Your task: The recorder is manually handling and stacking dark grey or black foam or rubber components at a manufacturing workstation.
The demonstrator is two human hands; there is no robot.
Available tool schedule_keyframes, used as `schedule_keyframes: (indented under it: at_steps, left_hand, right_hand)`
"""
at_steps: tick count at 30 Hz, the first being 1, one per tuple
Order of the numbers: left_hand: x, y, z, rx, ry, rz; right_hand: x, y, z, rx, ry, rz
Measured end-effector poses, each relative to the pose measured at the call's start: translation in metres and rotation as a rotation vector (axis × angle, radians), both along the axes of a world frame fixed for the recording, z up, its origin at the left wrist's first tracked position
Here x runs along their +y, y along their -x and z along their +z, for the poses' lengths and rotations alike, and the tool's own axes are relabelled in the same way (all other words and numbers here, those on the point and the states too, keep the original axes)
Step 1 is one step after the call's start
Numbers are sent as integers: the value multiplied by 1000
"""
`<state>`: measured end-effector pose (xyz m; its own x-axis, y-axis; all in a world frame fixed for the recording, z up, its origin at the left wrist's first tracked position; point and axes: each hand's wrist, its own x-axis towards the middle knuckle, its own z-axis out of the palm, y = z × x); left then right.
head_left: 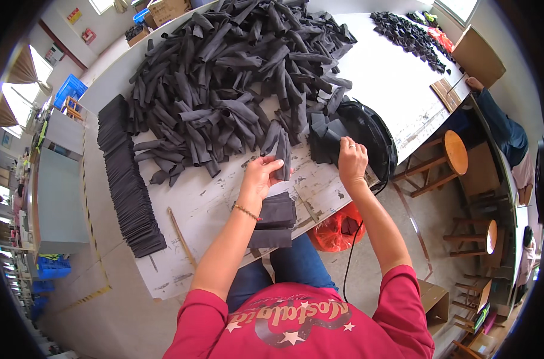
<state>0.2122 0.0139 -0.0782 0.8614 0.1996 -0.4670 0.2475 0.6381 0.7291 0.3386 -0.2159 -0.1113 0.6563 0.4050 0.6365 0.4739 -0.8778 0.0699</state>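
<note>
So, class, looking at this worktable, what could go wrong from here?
The small dark stack lies close to the front edge of the table, so a brush from the left hand might push it off. The big heap of loose dark pieces reaches near that hand, and some could slide into the working space. The long packed row could fan out if knocked.
</note>
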Motion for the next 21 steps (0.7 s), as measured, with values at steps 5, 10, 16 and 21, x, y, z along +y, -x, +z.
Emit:
schedule_keyframes:
  at_steps: [5,10,16,21]
  left_hand:
    - [5,13,19,-104,149,30]
    - [12,29,35,-163,255,119]
    - [22,59,61,-275,266,191]
    - [34,85,63,-305,199,224]
  right_hand:
    - [5,-8,22,-13,-177,14]
    - [21,3,69,111,-452,233]
    - [43,80,111,694,-782,531]
    - [48,138,119,644,-526,714]
